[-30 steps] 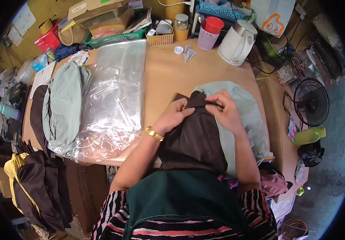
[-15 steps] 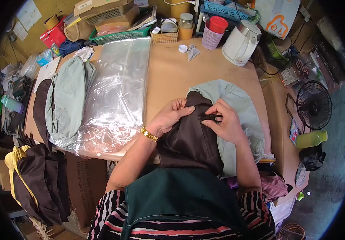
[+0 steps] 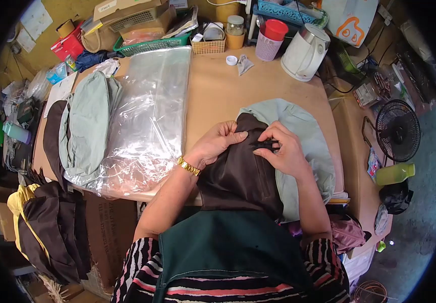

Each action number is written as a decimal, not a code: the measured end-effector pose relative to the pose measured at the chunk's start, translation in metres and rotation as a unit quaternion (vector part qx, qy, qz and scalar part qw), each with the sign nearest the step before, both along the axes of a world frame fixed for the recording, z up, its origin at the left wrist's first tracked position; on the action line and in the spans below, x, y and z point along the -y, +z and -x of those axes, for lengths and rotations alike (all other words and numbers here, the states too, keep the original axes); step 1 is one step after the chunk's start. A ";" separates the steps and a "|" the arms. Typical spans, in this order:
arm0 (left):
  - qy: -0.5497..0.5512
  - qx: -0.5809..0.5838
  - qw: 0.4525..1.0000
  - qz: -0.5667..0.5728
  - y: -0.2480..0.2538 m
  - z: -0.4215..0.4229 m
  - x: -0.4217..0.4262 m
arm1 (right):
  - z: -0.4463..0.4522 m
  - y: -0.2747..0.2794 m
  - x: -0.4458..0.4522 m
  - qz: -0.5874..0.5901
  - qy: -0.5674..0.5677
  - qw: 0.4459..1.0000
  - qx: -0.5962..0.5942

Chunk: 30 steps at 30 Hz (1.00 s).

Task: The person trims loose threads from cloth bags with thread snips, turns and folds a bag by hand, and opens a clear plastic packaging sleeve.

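Observation:
A dark brown cloth piece (image 3: 235,177) with a stitched seam line lies in front of me, partly over a pale green cloth (image 3: 298,123). My left hand (image 3: 218,144) pinches the brown cloth near its upper edge, thumb on top. My right hand (image 3: 283,151) is closed round a small black tool (image 3: 266,145) that looks like thread snips. Its tip is against the brown cloth, just right of my left thumb. Fingers and dark fabric hide much of the tool.
Clear plastic sheets (image 3: 149,111) lie left of the hands, beside folded pale green cloths (image 3: 84,123). A white kettle (image 3: 303,53), a cup (image 3: 269,43) and baskets line the back. A black fan (image 3: 397,132) and a green bottle (image 3: 394,173) are at right.
My right fingers have shifted slightly and the index finger is lifted more, showing less of the black tool. My left hand keeps its pinch on the cloth.

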<state>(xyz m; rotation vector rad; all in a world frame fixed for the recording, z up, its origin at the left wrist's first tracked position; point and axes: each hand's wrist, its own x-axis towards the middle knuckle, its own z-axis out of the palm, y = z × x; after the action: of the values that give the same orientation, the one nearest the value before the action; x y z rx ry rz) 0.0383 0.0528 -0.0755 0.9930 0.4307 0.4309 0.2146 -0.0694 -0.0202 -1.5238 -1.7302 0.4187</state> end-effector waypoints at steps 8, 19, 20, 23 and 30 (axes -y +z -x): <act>0.131 -0.137 0.958 -0.216 -0.005 -0.002 -0.014 | -0.018 -0.073 -0.015 0.020 -0.069 0.955 -0.290; 0.205 -0.261 0.680 -0.654 -0.058 -0.015 -0.045 | -0.046 -0.047 -0.076 -0.046 -0.190 0.981 0.003; 0.210 -0.291 0.715 -0.600 -0.046 -0.017 -0.039 | -0.031 -0.038 -0.089 -0.089 -0.133 0.981 -0.108; 0.273 -0.216 0.740 -0.576 -0.013 -0.017 -0.031 | 0.007 -0.007 -0.107 -0.047 0.003 0.950 -0.308; 0.115 -0.143 0.885 -0.427 0.025 0.029 -0.001 | -0.031 0.015 -0.137 0.058 0.048 0.962 -0.264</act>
<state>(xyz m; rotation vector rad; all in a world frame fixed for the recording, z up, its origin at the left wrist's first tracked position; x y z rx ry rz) 0.0090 0.0533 -0.0503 1.8918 0.6494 0.7201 0.2460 0.0679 -0.0055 -1.2584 -1.3737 0.9026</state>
